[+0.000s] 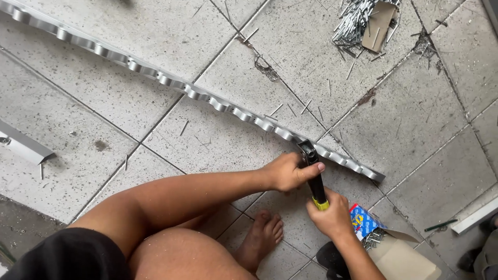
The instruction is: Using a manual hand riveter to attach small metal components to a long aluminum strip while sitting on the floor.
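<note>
Closest in, a bare foot [262,236] rests on the tiled floor [415,129], with an open cardboard box of rivets [381,241] just to its right. Beside the box, the right hand [329,215] is wrapped tight round the black and yellow handle of a hand riveter [314,173], its grip pressed together on the tool. A little further out, the left hand [288,171] clasps the upper part of that same riveter, thumb laid across the black shaft. The tool's head sits on a long scalloped metal strip [207,98], which lies on the floor and runs diagonally from the far left corner down to the right, ending just past the hands. Off to the left lies a short angled metal piece [23,145]. Loose rivets are scattered over the tiles, and furthest away a heap of rivets [358,21] lies around a torn cardboard box [378,23].
</note>
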